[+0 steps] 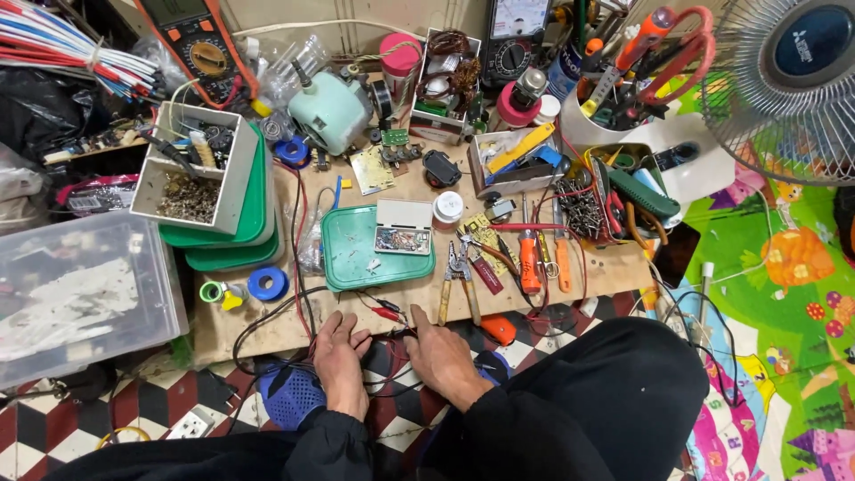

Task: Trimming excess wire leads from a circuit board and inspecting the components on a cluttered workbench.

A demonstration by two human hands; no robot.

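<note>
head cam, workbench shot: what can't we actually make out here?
Head view only:
- Left hand and right hand: fingers rest among black and red leads; what is pinched between them is too small to tell.
- Fan: cut off by the top and right edges.
- Grey box: contents a blurred jumble.
- Small parts case on the green tray: parts too small to identify.
- Multimeter: top cropped.

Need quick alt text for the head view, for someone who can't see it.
Both hands, left hand and right hand, rest on black and red wires at the edge of a cluttered wooden board. Beyond sit a green tray and pliers.
</note>
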